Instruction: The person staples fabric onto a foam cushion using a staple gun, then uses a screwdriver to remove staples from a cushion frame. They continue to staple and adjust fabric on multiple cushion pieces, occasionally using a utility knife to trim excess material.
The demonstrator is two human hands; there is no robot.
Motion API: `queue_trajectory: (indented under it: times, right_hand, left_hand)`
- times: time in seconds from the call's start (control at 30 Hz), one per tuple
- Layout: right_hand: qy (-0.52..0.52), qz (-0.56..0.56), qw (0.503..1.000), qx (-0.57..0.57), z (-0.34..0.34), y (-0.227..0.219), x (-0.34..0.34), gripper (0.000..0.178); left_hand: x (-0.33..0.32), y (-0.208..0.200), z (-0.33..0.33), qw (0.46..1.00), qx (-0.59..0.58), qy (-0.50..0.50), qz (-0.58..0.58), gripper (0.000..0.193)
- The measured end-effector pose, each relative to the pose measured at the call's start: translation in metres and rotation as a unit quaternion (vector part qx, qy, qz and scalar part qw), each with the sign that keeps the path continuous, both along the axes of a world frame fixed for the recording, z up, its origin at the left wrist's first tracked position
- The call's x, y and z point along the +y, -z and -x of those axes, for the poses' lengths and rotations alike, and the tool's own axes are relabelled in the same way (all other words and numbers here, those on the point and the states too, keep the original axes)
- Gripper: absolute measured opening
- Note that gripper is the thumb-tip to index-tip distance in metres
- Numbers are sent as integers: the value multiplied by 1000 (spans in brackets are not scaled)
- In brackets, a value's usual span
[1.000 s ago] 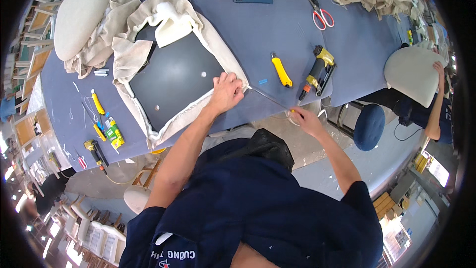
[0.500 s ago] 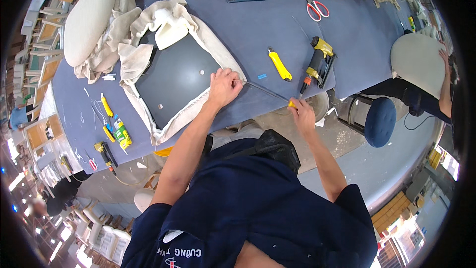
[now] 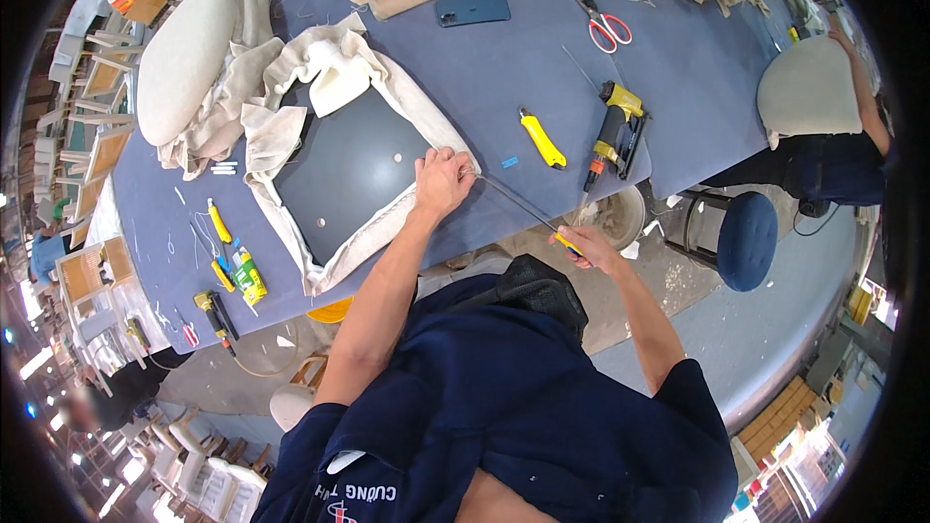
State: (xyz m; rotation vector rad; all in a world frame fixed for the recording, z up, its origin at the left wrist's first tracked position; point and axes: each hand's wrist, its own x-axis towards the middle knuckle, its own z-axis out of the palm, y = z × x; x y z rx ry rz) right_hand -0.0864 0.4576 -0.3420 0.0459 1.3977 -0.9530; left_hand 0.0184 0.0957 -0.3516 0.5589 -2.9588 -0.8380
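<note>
A seat panel with a dark underside (image 3: 339,179) lies on the table, beige fabric (image 3: 412,97) folded round its edges and bunched at the far side. My left hand (image 3: 443,182) is closed on the fabric edge at the panel's right corner, its fingertips partly hidden. My right hand (image 3: 591,250) is wrapped round the yellow handle of a long screwdriver (image 3: 520,199). The shaft slants up and left, its tip at the fabric beside my left fingers. Whether the tip goes under the fabric cannot be seen.
Right of the panel lie a yellow cutter (image 3: 542,139), a staple gun (image 3: 614,133) and red-handled scissors (image 3: 608,31). A phone (image 3: 472,10) is farther back. At left are covered cushions (image 3: 189,63), a glue bottle (image 3: 249,276) and another staple gun (image 3: 215,318). A co-worker's arm (image 3: 865,87) touches a seat.
The whole view has shifted slightly. My right hand sits a little lower, the screwdriver slopes more steeply and more of its handle shows. My left hand keeps its place at the corner.
</note>
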Motion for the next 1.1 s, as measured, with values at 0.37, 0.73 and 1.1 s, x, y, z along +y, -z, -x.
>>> queue_trajectory:
  times: [0.37,0.73,1.1]
  right_hand:
    - [-11,-10,999,36,-3,-11,-10,53]
    - [-24,-36,999,27,5,-18,-10,53]
    - [-161,-63,651,739,19,3,-26,37]
  left_hand:
    - [-5,-1,-1,1000,-7,-2,-26,9]
    - [-7,0,0,999,3,-1,-37,11]
    - [-11,-5,3,998,-24,12,-48,14]
